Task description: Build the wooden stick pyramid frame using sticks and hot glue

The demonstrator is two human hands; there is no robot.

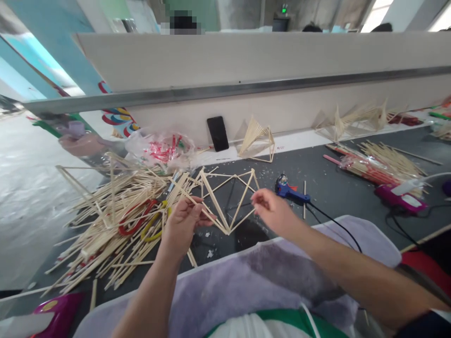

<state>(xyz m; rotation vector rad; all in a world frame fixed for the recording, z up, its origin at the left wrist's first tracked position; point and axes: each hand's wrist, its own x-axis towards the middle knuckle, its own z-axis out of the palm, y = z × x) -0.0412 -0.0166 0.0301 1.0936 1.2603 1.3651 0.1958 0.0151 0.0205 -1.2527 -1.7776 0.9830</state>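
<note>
My left hand [185,220] pinches a thin wooden stick [213,218], whose near end meets the low corner of a stick frame [240,205]. This frame is built of pale sticks joined into triangles, with two peaks standing up over the dark table. On its right side, my right hand [273,210] has its fingers curled around the frame's side corner, which they partly hide. A blue glue gun [291,191] with a black cord lies just beyond my right hand. Left of my left hand spreads a pile of loose wooden sticks [102,244].
Red-handled scissors [136,217] and a yellow handle [153,225] rest in the pile. A phone [217,134] leans against the partition [169,115] beside a finished stick model [257,141]. Magenta glue guns lie at lower left [58,312] and right [401,197]. A bag [162,148] holds red pieces.
</note>
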